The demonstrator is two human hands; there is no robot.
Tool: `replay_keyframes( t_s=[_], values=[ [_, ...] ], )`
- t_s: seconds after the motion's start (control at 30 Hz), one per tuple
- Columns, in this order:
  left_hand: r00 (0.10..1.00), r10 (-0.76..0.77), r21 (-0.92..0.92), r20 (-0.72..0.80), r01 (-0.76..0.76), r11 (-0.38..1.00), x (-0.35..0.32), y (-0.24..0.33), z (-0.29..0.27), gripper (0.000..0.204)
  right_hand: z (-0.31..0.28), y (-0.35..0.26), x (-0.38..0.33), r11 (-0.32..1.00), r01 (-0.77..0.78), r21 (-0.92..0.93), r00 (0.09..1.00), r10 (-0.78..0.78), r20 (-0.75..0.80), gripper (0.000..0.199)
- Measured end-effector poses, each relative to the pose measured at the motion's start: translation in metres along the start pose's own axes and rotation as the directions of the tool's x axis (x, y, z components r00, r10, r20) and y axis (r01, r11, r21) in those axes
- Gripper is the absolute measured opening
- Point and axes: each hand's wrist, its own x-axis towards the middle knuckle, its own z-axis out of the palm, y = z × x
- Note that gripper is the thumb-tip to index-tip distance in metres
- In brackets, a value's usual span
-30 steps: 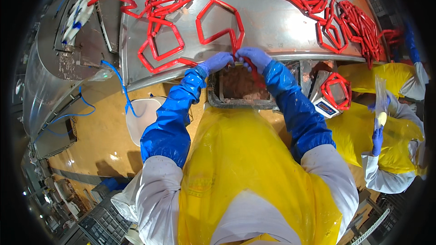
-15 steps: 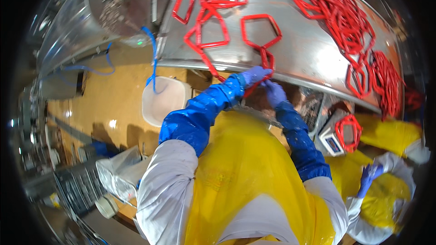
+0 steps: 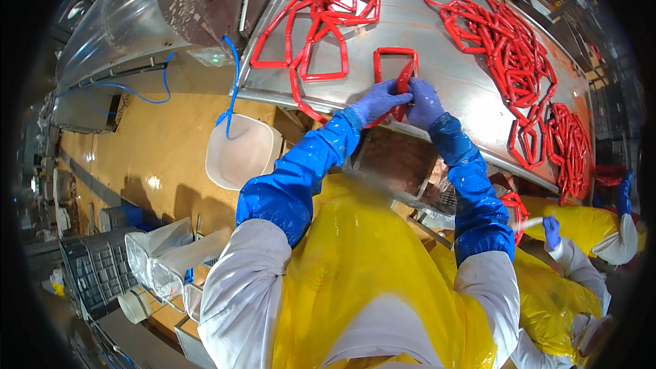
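Raised since the earlier head-view frame, the right hand (image 3: pixel 425 103) is brought beside the left hand (image 3: pixel 383 101) at the bench (image 3: pixel 471 109) edge. A red linked strand (image 3: pixel 406 76) is bunched between them, pinched by the left; the right's closure cannot be told. Soft, slippery links are suggested, best held near joints. More of the strand's loop is now covered.

Fisheye head view, facing down, near

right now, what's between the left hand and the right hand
In the head view, part of a red linked strand lies between the left hand and the right hand.
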Motion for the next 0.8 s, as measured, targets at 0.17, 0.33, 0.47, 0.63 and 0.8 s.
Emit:
replay_keyframes(
  t_s=[0.17, 0.33, 0.47, 0.63, 0.8],
  values=[
    [0.980, -0.073, 0.088, -0.183, 0.090, 0.992, 0.000, -0.048, -0.018, 0.031, 0.024, 0.008, -0.024, 0.930, -0.365, 0.032, 0.903, 0.346, 0.254, 0.029],
    [0.861, -0.502, 0.337, -0.084, 0.499, 0.799, -0.017, -0.067, -0.028, 0.037, 0.060, -0.007, -0.076, 0.467, -0.588, 0.660, 0.793, 0.491, 0.360, 0.026],
    [0.884, -0.449, 0.295, -0.132, 0.467, 0.833, -0.026, -0.064, -0.020, 0.036, 0.182, 0.015, -0.151, 0.622, -0.386, 0.681, 0.854, 0.520, 0.009, 0.020],
    [0.907, -0.346, 0.308, -0.240, 0.410, 0.859, -0.034, -0.050, -0.010, 0.032, 0.211, 0.065, -0.204, 0.689, -0.725, 0.006, 0.672, 0.705, 0.228, 0.032],
    [0.974, -0.151, 0.279, -0.171, 0.195, 0.940, -0.019, -0.014, 0.001, 0.037, 0.230, 0.124, -0.241, 0.638, -0.717, -0.280, 0.445, 0.728, 0.521, 0.044]
  ],
)
